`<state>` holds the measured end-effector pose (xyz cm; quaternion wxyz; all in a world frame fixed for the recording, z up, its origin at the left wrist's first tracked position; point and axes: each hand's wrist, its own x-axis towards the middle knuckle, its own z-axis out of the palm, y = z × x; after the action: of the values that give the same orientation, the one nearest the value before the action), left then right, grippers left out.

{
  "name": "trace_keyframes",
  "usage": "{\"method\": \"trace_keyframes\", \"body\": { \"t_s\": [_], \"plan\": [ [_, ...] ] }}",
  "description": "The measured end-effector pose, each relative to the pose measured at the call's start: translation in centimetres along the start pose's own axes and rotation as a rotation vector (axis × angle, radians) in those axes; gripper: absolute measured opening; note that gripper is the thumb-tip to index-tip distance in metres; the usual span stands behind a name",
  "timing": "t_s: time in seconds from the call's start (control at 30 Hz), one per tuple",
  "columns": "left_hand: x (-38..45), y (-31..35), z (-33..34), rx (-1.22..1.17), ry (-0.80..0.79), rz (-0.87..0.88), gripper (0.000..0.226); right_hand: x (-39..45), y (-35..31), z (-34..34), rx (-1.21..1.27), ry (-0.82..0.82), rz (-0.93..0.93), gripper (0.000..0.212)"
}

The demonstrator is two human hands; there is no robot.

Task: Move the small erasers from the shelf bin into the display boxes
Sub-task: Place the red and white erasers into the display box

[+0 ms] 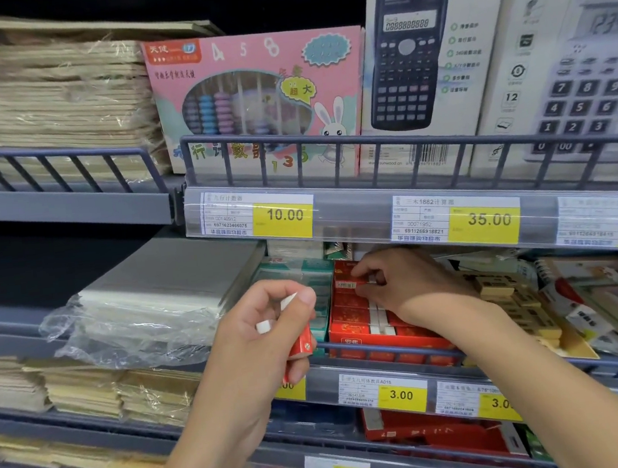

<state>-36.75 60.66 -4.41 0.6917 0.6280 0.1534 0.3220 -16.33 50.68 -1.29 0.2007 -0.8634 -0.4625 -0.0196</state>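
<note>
My left hand is raised in front of the middle shelf and grips a few small erasers in red wrappers with white ends. My right hand reaches under the price rail into the red display box and pinches a small red eraser at the box's far end. Rows of red and white erasers lie in that box. A teal display box stands just left of it, partly hidden by my left hand.
A metal rail fronts the shelf. Cream erasers fill a bin to the right. Plastic-wrapped paper stacks lie left. An abacus box and calculator boxes stand on the shelf above, with price tags below them.
</note>
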Motion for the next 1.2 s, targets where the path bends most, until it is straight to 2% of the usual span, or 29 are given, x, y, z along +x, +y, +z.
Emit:
{"method": "trace_keyframes", "body": {
  "t_s": [0.13,0.33,0.37,0.43,0.53,0.6,0.7,0.83,1.07,1.13,1.2],
  "plan": [
    [0.0,0.1,0.0,-0.002,-0.011,-0.012,0.03,0.1,0.0,0.0,-0.006,-0.024,-0.021,0.026],
    [-0.1,0.2,0.6,0.004,-0.016,-0.008,0.032,-0.5,-0.5,0.2,-0.011,0.038,0.022,0.025],
    [-0.2,0.2,0.7,0.0,-0.014,-0.01,0.032,-1.0,-0.6,0.1,0.036,0.069,0.02,0.023],
    [-0.2,0.1,0.8,-0.022,-0.012,-0.013,0.033,-2.4,-1.0,-0.1,0.293,0.123,-0.018,0.013],
    [-0.2,-0.2,0.8,-0.043,-0.011,-0.02,0.036,-5.1,-2.5,-0.7,0.7,-0.055,-0.143,0.009],
    [-0.3,-0.4,0.8,-0.026,-0.025,-0.017,0.042,-6.1,-3.3,-0.7,0.808,-0.143,-0.188,0.009],
    [-0.6,-0.5,0.9,0.047,-0.044,-0.004,0.048,-6.5,-3.9,-0.8,0.941,-0.166,-0.104,0.011],
    [-0.8,-0.1,0.9,0.153,-0.035,0.014,0.047,-6.6,-3.7,-1.3,0.956,-0.15,-0.089,0.008],
    [-1.4,0.5,1.2,0.189,-0.043,0.054,0.03,-6.8,-3.4,-1.3,1.031,0.009,-0.062,0.005],
    [-1.5,0.6,1.3,0.168,-0.014,0.058,0.032,-7.2,-3.6,-1.1,1.06,0.021,-0.053,0.012],
    [-1.5,0.6,1.6,0.119,0.037,0.064,0.032,-8.1,-3.9,-0.5,1.012,0.063,-0.044,0.033]
  ]
}}
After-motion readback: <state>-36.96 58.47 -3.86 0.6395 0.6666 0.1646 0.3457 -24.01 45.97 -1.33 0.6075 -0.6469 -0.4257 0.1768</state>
